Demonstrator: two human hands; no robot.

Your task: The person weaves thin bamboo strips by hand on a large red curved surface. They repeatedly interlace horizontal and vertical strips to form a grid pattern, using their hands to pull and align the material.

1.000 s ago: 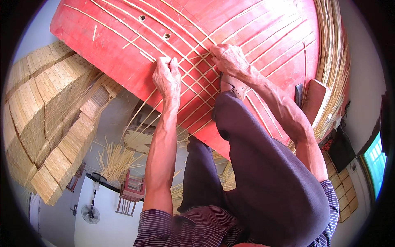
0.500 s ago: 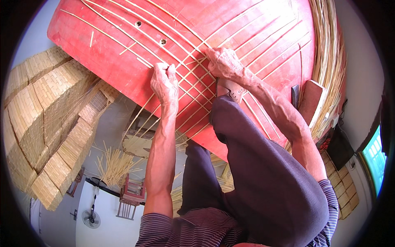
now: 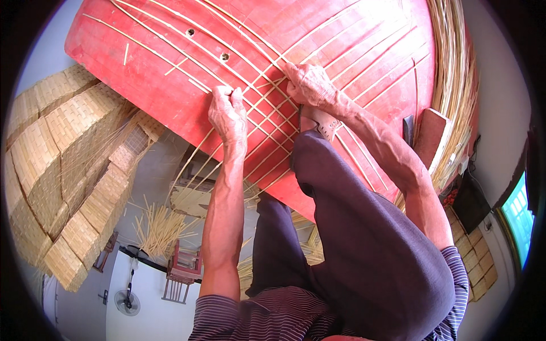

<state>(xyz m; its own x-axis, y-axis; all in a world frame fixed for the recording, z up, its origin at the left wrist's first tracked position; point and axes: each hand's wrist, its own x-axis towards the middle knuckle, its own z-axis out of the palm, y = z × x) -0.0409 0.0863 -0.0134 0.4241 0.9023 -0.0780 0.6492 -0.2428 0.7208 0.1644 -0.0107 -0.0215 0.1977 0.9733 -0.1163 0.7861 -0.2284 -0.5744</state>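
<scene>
Red board carries crisscrossed pale bamboo strips, pinched by left hand and right hand.

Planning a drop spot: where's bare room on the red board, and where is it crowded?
Bare red board lies left of the left hand, beyond the two holes, crossed only by sparse strips. Crowded: the crossing bamboo strips between both hands, right hand included, down to the knee.

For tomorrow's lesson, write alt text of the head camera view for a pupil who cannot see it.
A person's left hand and right hand press on thin bamboo strips crossed in an open weave on a red board. The person's foot rests on the strips, and stacked woven mats lie to the left.
</scene>
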